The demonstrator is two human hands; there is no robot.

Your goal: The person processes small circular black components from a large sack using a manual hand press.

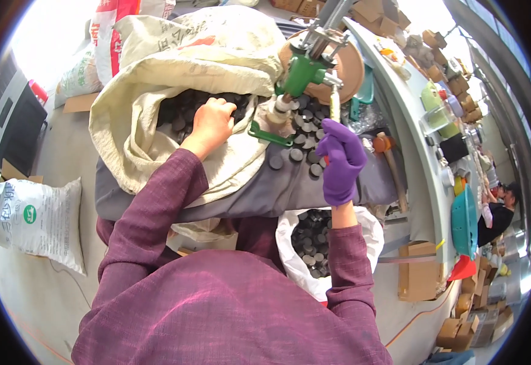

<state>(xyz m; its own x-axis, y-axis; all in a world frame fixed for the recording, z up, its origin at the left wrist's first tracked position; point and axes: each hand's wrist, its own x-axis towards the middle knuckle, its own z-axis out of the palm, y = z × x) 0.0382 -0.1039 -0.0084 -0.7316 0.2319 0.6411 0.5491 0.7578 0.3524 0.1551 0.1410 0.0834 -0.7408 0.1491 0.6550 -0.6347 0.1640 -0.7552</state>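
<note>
My bare left hand (210, 125) is in the mouth of a cream woven sack (122, 125), over a heap of small black round caps (177, 115). Its fingers are curled together, and anything between them is hidden. My right hand (342, 163), in a purple glove, is closed around the lower end of the lever (335, 100) on a green hand press (305, 70). Under the press head are a pale metal fixture (279, 112) and a green base (269, 134). Loose dark caps (296, 154) lie on the grey cloth between my hands.
Below the table edge, an open white bag (289, 258) holds more caps. A hammer (393, 167) lies right of my glove. A full white sack (37, 222) stands at left. On the right are a long bench, a teal basin (463, 222), cardboard boxes and another person (498, 216).
</note>
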